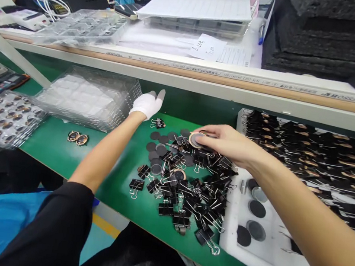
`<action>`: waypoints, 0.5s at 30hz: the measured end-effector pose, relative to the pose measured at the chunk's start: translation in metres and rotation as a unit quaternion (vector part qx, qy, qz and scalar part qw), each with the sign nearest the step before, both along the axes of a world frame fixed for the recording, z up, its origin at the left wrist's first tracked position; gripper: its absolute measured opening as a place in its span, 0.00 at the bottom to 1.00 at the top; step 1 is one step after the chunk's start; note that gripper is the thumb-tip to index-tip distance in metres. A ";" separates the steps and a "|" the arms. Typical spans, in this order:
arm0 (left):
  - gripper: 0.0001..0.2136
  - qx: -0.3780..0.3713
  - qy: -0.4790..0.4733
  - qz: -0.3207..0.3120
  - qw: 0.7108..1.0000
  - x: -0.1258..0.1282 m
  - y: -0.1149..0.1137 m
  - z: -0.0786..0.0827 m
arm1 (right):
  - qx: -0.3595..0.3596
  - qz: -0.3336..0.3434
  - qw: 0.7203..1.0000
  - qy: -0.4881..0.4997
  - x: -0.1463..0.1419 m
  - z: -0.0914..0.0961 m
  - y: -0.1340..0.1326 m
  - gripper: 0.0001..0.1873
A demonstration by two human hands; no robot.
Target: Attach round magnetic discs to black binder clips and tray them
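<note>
My left hand (147, 104), in a white glove, is beside the right end of a stack of clear plastic trays (84, 94). Its fingers look stretched out and apart, and I cannot tell whether they touch the trays. Between the thumb and fingers of my bare right hand (225, 143) is a round grey disc with a gold-coloured rim (196, 140). Below that hand lies a heap of black binder clips (196, 192) with silver wire handles. Loose dark discs (161, 149) are spread to its left. A lone binder clip (158, 123) sits near my left hand.
Two gold-rimmed round parts (78, 138) lie on the green table (118, 156). At far left is a tray of small round parts (3, 116). On the right, a white foam tray (230, 240) holds rows of clipped parts and several discs. A shelf edge (185, 75) crosses above my hands.
</note>
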State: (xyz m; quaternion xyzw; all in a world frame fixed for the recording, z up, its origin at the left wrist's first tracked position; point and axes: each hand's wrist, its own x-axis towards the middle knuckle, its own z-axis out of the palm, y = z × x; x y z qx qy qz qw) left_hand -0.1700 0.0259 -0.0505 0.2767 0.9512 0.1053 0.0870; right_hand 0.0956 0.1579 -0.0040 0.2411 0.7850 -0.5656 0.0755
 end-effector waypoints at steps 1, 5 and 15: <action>0.37 0.000 0.002 0.018 1.000 0.002 0.007 -0.007 | 0.019 0.016 0.999 -0.033 -0.019 -0.005 0.001 0.14; 0.36 -0.027 0.014 0.097 0.995 0.010 0.018 -0.035 | 0.062 0.047 0.995 -0.060 -0.076 -0.033 0.007 0.20; 0.36 -0.086 0.046 0.157 0.983 0.008 0.013 -0.053 | 0.162 0.123 0.979 0.002 -0.130 -0.074 0.015 0.32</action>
